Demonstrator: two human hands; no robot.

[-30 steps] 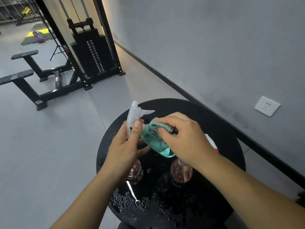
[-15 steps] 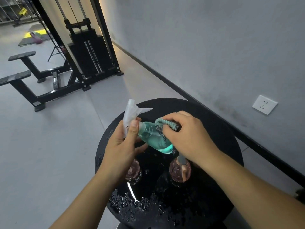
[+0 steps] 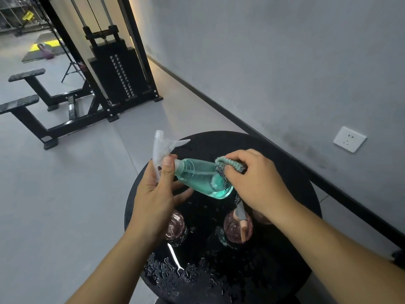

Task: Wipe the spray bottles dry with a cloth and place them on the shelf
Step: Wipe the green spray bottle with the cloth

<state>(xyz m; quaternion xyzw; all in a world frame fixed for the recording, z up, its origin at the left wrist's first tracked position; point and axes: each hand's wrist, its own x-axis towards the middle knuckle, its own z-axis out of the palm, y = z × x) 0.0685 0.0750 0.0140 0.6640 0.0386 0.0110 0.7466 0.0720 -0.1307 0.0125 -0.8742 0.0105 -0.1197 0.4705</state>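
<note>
Because the teal bottle [image 3: 202,179] has to be dried all round, we hold it tilted above the round black table [image 3: 289,172], nozzle end up and to the left, base down and to the right, so every side is open to the cloth [image 3: 230,166]. Our left hand [image 3: 156,196] grips it at the neck, just under the clear spray head [image 3: 163,150]: the thumb lies along the near side of the neck, and the other fingers curl loosely behind, 1 or 2 of them showing slack under the bottle. Our right hand [image 3: 256,183] is closed around the bunched cloth and presses it to the base end of the bottle; a strip of cloth hangs down below that hand. We judge the wiping is mid-way, with the base being worked. Below, 2 pink bottles [image 3: 237,227] stand on the table, 1 left and 1 right, with water beads [image 3: 175,273] scattered over its near part, so we take them as not yet dried. No shelf is in view.
</note>
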